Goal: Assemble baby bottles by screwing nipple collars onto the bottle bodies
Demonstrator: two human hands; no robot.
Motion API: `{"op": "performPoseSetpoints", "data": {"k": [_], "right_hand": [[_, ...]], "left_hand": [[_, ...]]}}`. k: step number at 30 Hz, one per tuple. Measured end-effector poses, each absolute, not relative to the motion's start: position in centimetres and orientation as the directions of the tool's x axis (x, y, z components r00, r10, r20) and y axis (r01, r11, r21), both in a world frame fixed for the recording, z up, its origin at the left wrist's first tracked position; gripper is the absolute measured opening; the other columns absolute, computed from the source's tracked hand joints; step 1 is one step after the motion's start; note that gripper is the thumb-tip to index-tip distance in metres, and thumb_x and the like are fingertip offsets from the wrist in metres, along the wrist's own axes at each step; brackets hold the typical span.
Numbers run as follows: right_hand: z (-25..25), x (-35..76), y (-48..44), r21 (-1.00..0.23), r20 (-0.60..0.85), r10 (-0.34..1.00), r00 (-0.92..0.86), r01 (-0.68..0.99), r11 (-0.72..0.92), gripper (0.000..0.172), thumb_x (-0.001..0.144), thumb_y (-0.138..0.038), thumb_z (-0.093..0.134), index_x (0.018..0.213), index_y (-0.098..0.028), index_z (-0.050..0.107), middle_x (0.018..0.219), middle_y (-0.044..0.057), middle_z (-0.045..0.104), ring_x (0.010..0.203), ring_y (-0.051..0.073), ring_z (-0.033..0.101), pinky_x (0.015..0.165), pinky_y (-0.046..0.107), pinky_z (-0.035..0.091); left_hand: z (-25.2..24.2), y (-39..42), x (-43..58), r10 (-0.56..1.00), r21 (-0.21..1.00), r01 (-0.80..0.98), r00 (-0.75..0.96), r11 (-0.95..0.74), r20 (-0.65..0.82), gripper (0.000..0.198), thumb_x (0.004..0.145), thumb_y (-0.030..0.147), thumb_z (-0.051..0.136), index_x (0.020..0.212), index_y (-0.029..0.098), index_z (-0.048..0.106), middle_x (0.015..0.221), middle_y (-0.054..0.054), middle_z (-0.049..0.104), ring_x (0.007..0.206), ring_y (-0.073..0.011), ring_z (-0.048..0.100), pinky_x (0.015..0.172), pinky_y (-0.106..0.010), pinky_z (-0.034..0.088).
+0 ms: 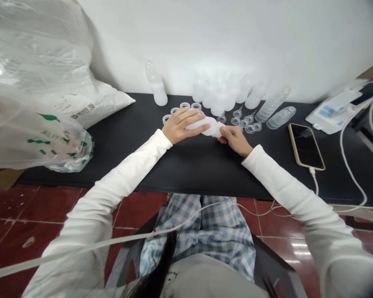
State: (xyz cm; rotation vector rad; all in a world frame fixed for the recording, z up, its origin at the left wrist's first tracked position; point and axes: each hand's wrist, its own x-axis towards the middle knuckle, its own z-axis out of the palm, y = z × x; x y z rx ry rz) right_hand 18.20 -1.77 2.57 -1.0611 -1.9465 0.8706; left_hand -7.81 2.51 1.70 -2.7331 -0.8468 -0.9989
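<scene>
**Two hands on one bottle**

Both hands are on the same bottle (209, 125), which lies on its side on the black table (189, 165), mid-table and towards the far edge. I see my left hand (178, 124) curled over its body, fingers spread along the top, holding it down. My right hand (234, 138) is closed around the neck end, with the fingertips pinched at the mouth. Whether anything sits between those fingertips, I cannot tell.

Just behind the left hand lie a few clear rings (185, 106). Just beyond the right hand is a scatter of clear teats (245, 123), and past them two stacks of clear caps (275, 108) lie tilted. A cluster of white bottles (224, 95) stands against the wall, with one capped bottle (157, 89) apart on the left.

A phone (306, 145) lies face up to the right, plugged into a white cable (351, 165). Large plastic bags (34, 82) fill the left end of the table.
</scene>
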Motion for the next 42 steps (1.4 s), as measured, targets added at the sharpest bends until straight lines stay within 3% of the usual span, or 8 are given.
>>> {"op": "performPoseSetpoints", "data": {"k": [5, 10, 13, 18, 23, 32, 38, 42], "right_hand": [[2.3, 17.8, -1.8, -0.885, 0.206, 0.903, -0.376, 0.321, 0.336, 0.073, 0.086, -0.087, 0.040, 0.069, -0.019, 0.063, 0.056, 0.001, 0.056, 0.052, 0.013, 0.051, 0.056, 0.029, 0.042], [1.9, 18.1, -1.3, -0.719, 0.473, 0.826, -0.307, 0.408, 0.563, 0.055, 0.087, -0.073, 0.059, 0.109, -0.023, 0.065, 0.098, 0.006, 0.070, 0.087, 0.022, 0.066, 0.082, 0.037, 0.053], [1.6, 18.3, -1.0, -0.584, 0.587, 0.732, -0.346, 0.445, 0.679, 0.061, 0.082, -0.065, 0.070, 0.126, -0.025, 0.058, 0.119, 0.010, 0.067, 0.103, 0.027, 0.065, 0.090, 0.043, 0.053], [1.7, 19.3, -0.6, -0.447, 0.571, 0.717, -0.399, 0.581, 0.680, 0.055, 0.082, -0.066, 0.071, 0.118, -0.025, 0.063, 0.104, 0.009, 0.071, 0.089, 0.027, 0.065, 0.087, 0.044, 0.048], [2.4, 20.2, -0.3, -0.310, 0.555, 0.672, -0.490, 0.628, 0.714, 0.051, 0.080, -0.070, 0.070, 0.104, -0.025, 0.066, 0.079, 0.003, 0.066, 0.075, 0.023, 0.061, 0.084, 0.043, 0.043], [2.5, 20.1, -0.3, -0.296, 0.567, 0.649, -0.507, 0.611, 0.735, 0.051, 0.081, -0.074, 0.065, 0.093, -0.024, 0.064, 0.064, -0.001, 0.055, 0.058, 0.017, 0.047, 0.072, 0.039, 0.043], [2.7, 20.0, -0.4, -0.287, 0.543, 0.674, -0.500, 0.644, 0.709, 0.049, 0.085, -0.070, 0.064, 0.103, -0.025, 0.065, 0.070, 0.001, 0.059, 0.068, 0.021, 0.053, 0.081, 0.042, 0.042], [4.2, 21.8, 0.0, -0.254, 0.590, 0.685, -0.427, 0.707, 0.660, 0.038, 0.096, -0.058, 0.054, 0.110, -0.024, 0.064, 0.086, 0.007, 0.064, 0.088, 0.029, 0.058, 0.094, 0.051, 0.038]], "left_hand": [[1.4, 2.5, -7.9, 0.461, 0.077, 0.543, 0.620, -0.836, 0.635, 0.032, 0.098, 0.032, 0.060, 0.128, 0.044, 0.063, 0.122, 0.000, 0.071, 0.127, -0.0226, 0.061, 0.118, -0.053, 0.043], [1.5, 2.5, -8.0, 0.457, 0.021, 0.566, 0.643, -0.824, 0.615, 0.037, 0.098, 0.037, 0.059, 0.135, 0.037, 0.061, 0.128, -0.006, 0.070, 0.129, -0.0269, 0.061, 0.113, -0.053, 0.046], [1.7, 2.6, -8.0, 0.460, 0.019, 0.576, 0.633, -0.817, 0.622, 0.043, 0.097, 0.048, 0.058, 0.136, 0.028, 0.062, 0.128, -0.012, 0.070, 0.123, -0.0303, 0.064, 0.104, -0.051, 0.051], [1.9, 2.6, -8.1, 0.436, 0.020, 0.536, 0.664, -0.844, 0.608, 0.052, 0.096, 0.055, 0.057, 0.137, 0.022, 0.062, 0.124, -0.015, 0.071, 0.117, -0.0300, 0.067, 0.099, -0.047, 0.053], [1.8, 2.3, -7.9, 0.405, 0.005, 0.501, 0.693, -0.865, 0.597, 0.048, 0.097, 0.044, 0.061, 0.143, 0.031, 0.056, 0.131, -0.011, 0.068, 0.124, -0.0286, 0.064, 0.105, -0.049, 0.051], [1.4, 2.0, -7.2, 0.427, -0.040, 0.574, 0.652, -0.818, 0.626, 0.036, 0.097, 0.029, 0.056, 0.131, 0.036, 0.063, 0.122, -0.006, 0.073, 0.125, -0.0242, 0.064, 0.110, -0.049, 0.051], [1.7, 2.1, -7.4, 0.418, -0.094, 0.574, 0.689, -0.813, 0.592, 0.041, 0.092, 0.037, 0.060, 0.132, 0.028, 0.063, 0.122, -0.010, 0.072, 0.118, -0.0283, 0.067, 0.101, -0.049, 0.053], [1.4, 2.3, -7.6, 0.416, -0.099, 0.627, 0.618, -0.773, 0.667, 0.050, 0.089, 0.044, 0.062, 0.133, 0.021, 0.062, 0.117, -0.013, 0.073, 0.107, -0.0307, 0.070, 0.089, -0.046, 0.055]]}}
